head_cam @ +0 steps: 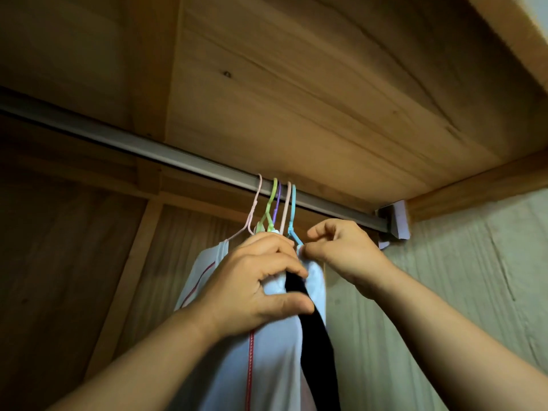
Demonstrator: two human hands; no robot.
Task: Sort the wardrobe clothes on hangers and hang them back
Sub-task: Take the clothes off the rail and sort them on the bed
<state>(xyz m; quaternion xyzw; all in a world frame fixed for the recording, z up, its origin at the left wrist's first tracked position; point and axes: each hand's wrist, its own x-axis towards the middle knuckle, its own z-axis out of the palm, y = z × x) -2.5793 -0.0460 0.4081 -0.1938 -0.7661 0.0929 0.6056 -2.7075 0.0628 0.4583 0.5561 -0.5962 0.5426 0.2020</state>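
Observation:
Several plastic hangers hook over the grey wardrobe rail (148, 148): pink (256, 200), green (271, 203), purple (278, 203), another pink and blue (293, 212). White garments with red stitching (267, 366) and a black garment (318, 336) hang bunched from them. My left hand (255, 286) is shut on the bunched shoulders of the white and black clothes just under the hooks. My right hand (344, 250) pinches the white cloth at the blue hanger's shoulder.
The wooden wardrobe ceiling (296, 99) is close above the rail. A rail bracket (396, 222) fixes the rail's right end to the side wall (459, 277). Bare rail runs to the left of the hangers. A wooden back panel (74, 262) is behind.

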